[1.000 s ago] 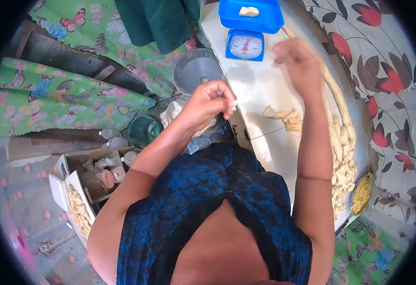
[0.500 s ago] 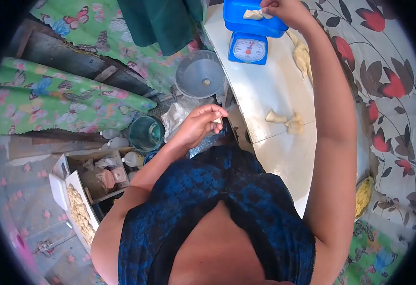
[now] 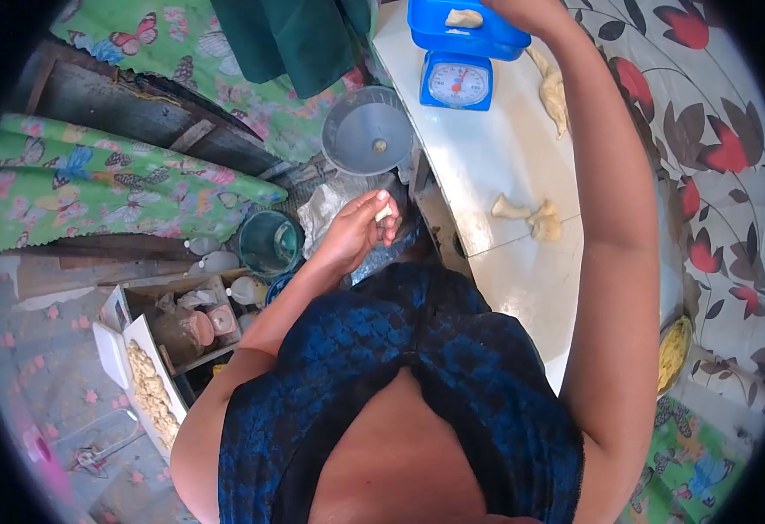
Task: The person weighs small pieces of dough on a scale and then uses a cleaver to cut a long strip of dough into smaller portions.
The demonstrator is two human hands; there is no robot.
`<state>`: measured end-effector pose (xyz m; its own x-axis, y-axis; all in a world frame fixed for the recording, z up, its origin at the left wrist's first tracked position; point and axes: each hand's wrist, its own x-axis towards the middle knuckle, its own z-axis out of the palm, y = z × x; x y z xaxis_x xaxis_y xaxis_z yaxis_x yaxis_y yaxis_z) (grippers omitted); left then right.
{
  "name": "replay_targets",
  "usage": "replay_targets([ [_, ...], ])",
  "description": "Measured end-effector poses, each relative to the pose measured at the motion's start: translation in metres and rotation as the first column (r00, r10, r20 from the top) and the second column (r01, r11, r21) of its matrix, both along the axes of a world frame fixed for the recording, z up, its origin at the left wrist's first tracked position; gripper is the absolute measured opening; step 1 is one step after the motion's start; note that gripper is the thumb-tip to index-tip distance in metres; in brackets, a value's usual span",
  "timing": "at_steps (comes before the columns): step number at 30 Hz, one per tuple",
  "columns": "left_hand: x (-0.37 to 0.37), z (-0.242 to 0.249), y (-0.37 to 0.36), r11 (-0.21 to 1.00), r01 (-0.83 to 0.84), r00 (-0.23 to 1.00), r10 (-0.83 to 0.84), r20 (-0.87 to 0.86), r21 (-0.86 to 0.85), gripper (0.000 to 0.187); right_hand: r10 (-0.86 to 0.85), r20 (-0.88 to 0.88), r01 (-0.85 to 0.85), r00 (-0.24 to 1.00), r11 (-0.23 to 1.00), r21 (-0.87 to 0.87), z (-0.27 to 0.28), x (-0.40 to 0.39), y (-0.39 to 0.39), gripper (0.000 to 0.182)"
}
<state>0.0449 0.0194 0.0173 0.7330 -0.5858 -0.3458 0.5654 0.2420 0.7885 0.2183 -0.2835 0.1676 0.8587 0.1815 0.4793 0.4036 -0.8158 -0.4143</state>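
Observation:
My left hand (image 3: 367, 229) is closed round a small pale piece of dough (image 3: 383, 212), left of the table (image 3: 513, 288). My right hand (image 3: 522, 10) is at the top edge over the right part of the blue tray (image 3: 487, 44); its fingers are cut off by the frame. A dough piece (image 3: 464, 18) lies in the tray, which sits on a blue dial scale (image 3: 457, 80). Two joined-looking dough lumps (image 3: 545, 220) rest on the table, and a longer dough strip (image 3: 553, 100) lies beside my right forearm.
A grey basin (image 3: 367, 131) and a green bucket (image 3: 270, 244) stand left of the table. At lower left is a white tray of dough pieces (image 3: 149, 384) beside a wooden box with jars (image 3: 192, 327). A bowl of yellow food (image 3: 672, 356) is at the right.
My right hand has moved right and up, away from the dough piece, which now lies in the tray. My left hand has shifted slightly left and turned, showing its dough bit more.

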Motion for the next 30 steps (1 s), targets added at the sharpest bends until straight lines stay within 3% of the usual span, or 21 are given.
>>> replay_targets([
  [7,-0.004,-0.001,0.004,0.998,-0.015,0.999,0.012,0.042,0.068,0.011,-0.014,-0.105,0.021,0.994,0.997,0.071,0.018,-0.012,0.001,0.017],
  [12,-0.007,-0.005,0.006,0.999,-0.026,0.995,0.022,0.096,0.038,0.012,0.009,-0.030,-0.010,0.999,1.000,-0.016,0.011,-0.003,-0.003,0.018],
  [14,-0.007,-0.003,0.007,0.998,-0.043,0.994,0.038,0.106,0.042,0.014,0.030,-0.121,-0.030,0.992,1.000,-0.005,0.012,-0.003,-0.002,0.019],
  [18,-0.006,-0.006,0.009,0.998,-0.053,0.994,0.055,0.092,-0.024,0.018,0.058,-0.135,-0.055,0.989,0.998,0.028,0.008,0.002,-0.003,0.020],
  [24,-0.004,-0.008,0.010,0.996,-0.055,0.996,0.059,0.067,-0.065,0.016,0.101,-0.155,-0.118,0.983,0.988,-0.104,-0.004,0.020,-0.006,0.021],
  [29,-0.003,-0.004,0.009,0.995,-0.080,0.996,0.082,0.031,-0.050,0.015,0.037,-0.389,-0.182,0.920,0.922,-0.342,-0.010,0.024,0.003,0.018],
  [30,-0.003,-0.003,0.008,0.995,-0.096,0.995,0.097,0.032,-0.015,0.015,0.024,-0.366,-0.173,0.930,0.909,-0.381,-0.014,0.026,0.004,0.017],
])
